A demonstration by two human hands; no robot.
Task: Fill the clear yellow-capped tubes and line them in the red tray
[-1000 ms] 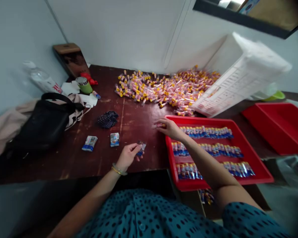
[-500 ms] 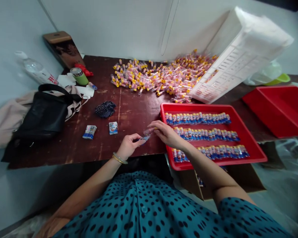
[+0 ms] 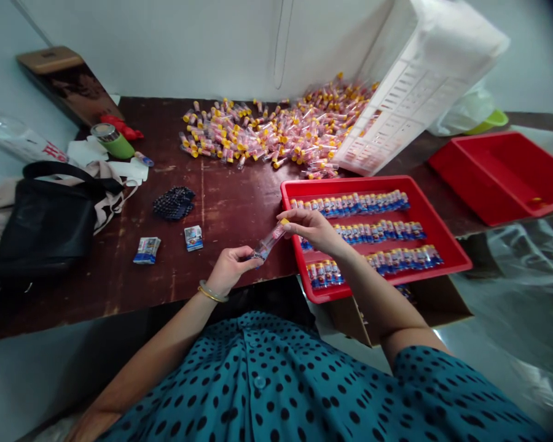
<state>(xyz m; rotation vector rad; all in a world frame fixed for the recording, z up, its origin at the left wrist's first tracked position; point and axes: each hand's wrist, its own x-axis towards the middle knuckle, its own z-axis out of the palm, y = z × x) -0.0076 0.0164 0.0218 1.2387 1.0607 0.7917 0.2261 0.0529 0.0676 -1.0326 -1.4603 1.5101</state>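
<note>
Head view showed our left hand point(image 3: 233, 267) pinching a small blue-and-silver printed packet point(image 3: 258, 255) between thumb and fingers, while our right hand point(image 3: 314, 231) gripped the yellow-capped end of a slim clear plastic tube point(image 3: 273, 237). Its other end met the packet; we could not tell whether it sat inside. We held both above the dark reddish-brown table point(image 3: 237, 202), near the left edge of a shallow red plastic tray point(image 3: 458, 261) bearing three rows of yellow-and-blue pieces point(image 3: 378, 230). Beyond lay a heap of pink-and-yellow tubes point(image 3: 267, 132)
</note>
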